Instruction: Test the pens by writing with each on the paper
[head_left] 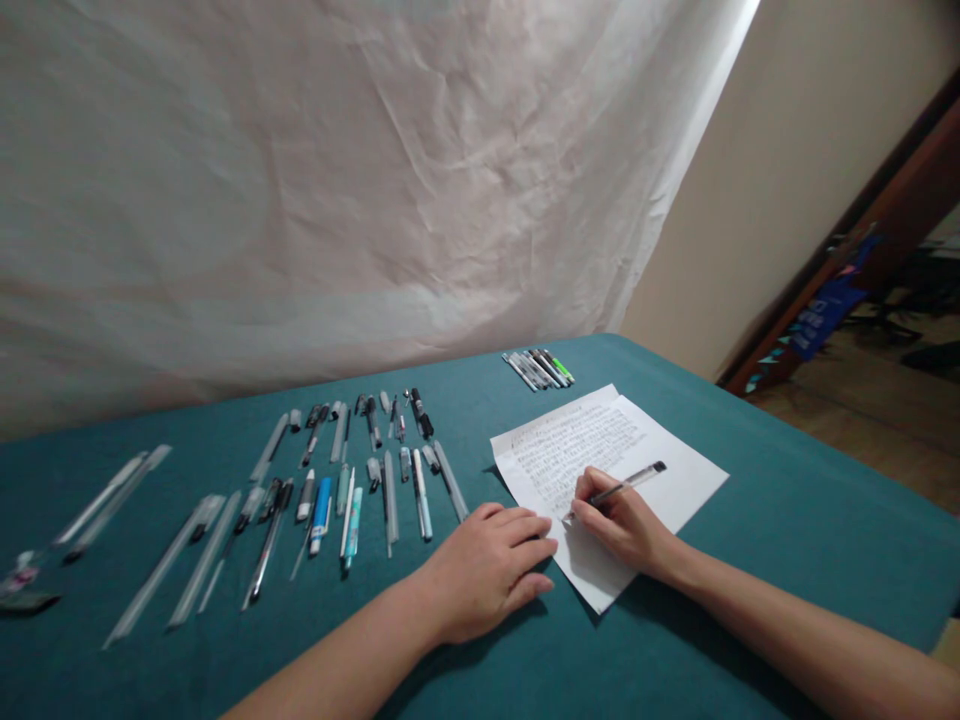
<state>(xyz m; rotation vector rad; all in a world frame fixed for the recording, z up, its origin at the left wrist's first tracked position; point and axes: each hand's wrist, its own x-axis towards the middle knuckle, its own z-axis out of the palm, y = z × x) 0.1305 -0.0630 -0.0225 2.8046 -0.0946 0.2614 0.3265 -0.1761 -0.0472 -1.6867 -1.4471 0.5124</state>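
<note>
My right hand (619,518) is closed around a pen (637,477) with a clear barrel and a dark end. Its tip meets a white sheet of paper (679,475), just below several lines of dark handwriting. At the sheet's left edge lies my left hand (495,565), palm down, with its fingers stretched out and the fingertips over the paper's margin. Nothing shows in that hand. The sheet lies tilted on the green tablecloth (795,530), and a second edge at its top left suggests another sheet or a fold.
Left of my hands, many pens, clear barrels, caps and refills lie in loose rows, among them a blue pen (321,515) and a teal one (353,525). A bundle of pens (538,369) lies behind the paper. A pale cloth (375,180) hangs behind the table.
</note>
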